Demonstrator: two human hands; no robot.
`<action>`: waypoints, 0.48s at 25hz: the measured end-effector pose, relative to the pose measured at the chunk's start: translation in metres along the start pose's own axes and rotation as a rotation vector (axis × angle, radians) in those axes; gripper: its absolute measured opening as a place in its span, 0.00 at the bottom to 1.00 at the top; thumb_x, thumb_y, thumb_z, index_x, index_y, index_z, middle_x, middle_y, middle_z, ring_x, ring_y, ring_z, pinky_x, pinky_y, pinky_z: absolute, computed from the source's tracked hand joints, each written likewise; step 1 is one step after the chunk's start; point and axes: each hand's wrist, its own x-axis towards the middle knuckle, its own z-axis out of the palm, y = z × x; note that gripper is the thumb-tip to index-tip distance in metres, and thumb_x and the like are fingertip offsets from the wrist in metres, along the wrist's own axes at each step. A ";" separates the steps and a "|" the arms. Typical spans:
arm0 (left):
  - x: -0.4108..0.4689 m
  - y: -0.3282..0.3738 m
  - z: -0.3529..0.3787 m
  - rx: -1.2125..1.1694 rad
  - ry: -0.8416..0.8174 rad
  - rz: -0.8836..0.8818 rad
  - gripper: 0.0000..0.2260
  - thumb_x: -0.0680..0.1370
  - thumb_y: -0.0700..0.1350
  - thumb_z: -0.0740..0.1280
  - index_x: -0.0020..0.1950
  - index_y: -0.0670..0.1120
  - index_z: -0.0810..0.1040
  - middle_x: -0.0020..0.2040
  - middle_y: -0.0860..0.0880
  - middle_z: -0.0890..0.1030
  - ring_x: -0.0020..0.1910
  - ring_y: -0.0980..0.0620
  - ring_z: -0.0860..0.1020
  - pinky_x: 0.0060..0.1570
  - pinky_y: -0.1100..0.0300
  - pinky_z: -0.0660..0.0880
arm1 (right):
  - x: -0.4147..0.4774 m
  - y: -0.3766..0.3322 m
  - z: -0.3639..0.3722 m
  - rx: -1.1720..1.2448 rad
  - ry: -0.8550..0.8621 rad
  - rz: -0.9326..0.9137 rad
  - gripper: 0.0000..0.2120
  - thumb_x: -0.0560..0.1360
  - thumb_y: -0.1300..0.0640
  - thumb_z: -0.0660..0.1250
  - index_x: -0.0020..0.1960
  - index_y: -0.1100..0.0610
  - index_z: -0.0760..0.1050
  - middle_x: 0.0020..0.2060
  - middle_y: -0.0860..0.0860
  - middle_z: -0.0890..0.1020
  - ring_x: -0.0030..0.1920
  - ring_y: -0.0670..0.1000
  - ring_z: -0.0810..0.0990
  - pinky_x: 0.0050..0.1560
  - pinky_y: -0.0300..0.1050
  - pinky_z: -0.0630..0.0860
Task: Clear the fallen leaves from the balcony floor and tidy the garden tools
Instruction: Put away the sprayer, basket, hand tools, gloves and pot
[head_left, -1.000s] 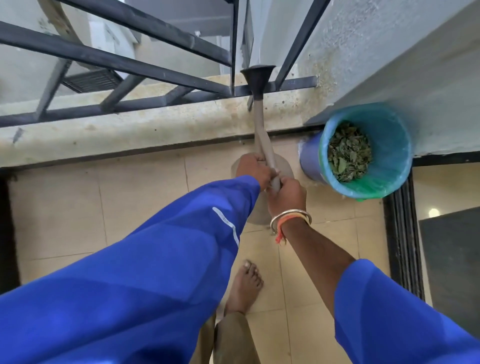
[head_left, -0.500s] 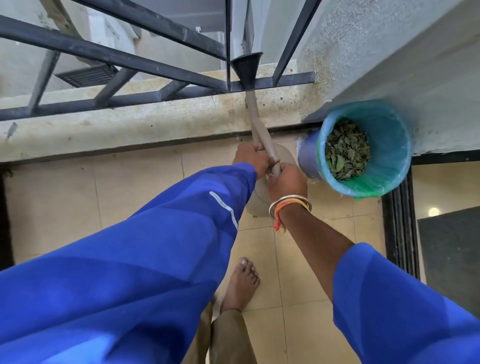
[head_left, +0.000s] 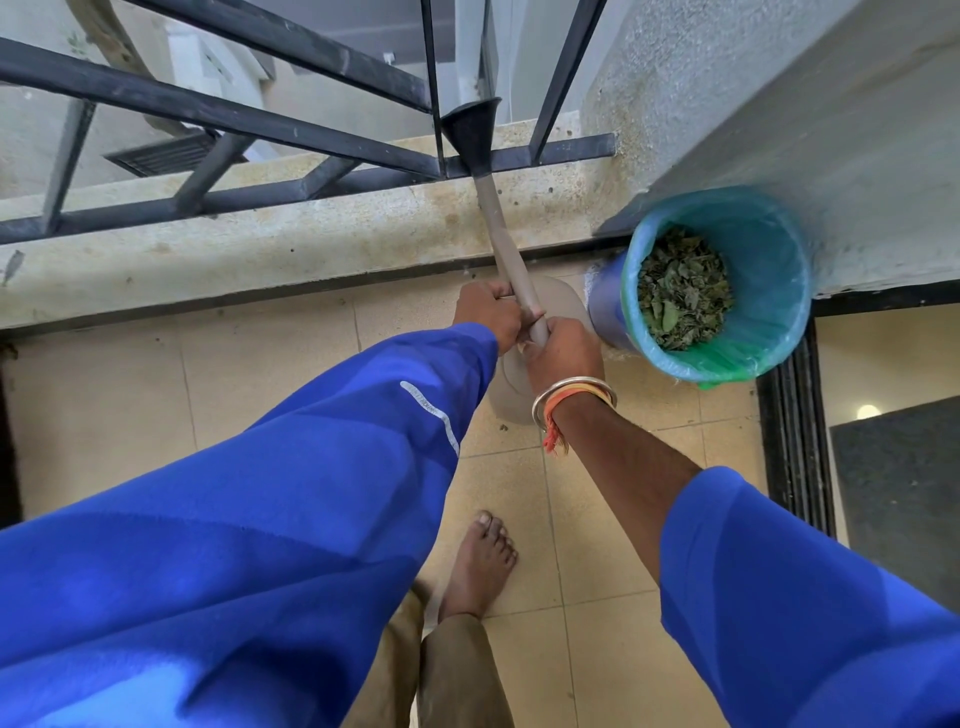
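Head view: the watering can (head_left: 511, 397) has crept slightly toward the railing (head_left: 260, 122). The left hand (head_left: 488, 319) and right hand (head_left: 563, 353) both clench its spout (head_left: 498, 228), which runs toward 12 o'clock. The bin (head_left: 779, 249) sits at 3 o'clock, nearer the right hand.

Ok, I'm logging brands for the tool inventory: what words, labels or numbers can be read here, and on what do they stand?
No text can be read in this view.
On the reflective strip of the left sleeve: fine print, too small to read.
On the watering can: no label shows.
On the bin: no label shows.
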 end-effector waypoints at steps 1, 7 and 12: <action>0.000 0.000 0.000 0.005 0.000 0.001 0.10 0.74 0.32 0.73 0.44 0.46 0.79 0.52 0.36 0.84 0.52 0.39 0.83 0.57 0.45 0.80 | 0.000 0.000 0.000 0.000 -0.003 0.003 0.09 0.77 0.55 0.69 0.53 0.59 0.81 0.44 0.56 0.83 0.42 0.55 0.78 0.40 0.42 0.69; 0.000 -0.001 0.000 0.005 -0.008 0.002 0.09 0.73 0.34 0.74 0.44 0.46 0.80 0.51 0.38 0.84 0.52 0.40 0.84 0.57 0.46 0.80 | -0.003 -0.001 0.000 -0.013 0.025 0.015 0.09 0.77 0.56 0.69 0.54 0.59 0.81 0.45 0.55 0.83 0.43 0.54 0.79 0.40 0.41 0.68; -0.002 0.002 -0.004 0.053 -0.033 0.003 0.05 0.76 0.37 0.73 0.49 0.44 0.80 0.53 0.40 0.84 0.53 0.44 0.83 0.53 0.55 0.81 | -0.007 0.000 -0.004 -0.022 0.001 0.037 0.12 0.75 0.53 0.72 0.55 0.59 0.80 0.46 0.55 0.83 0.43 0.55 0.79 0.40 0.43 0.70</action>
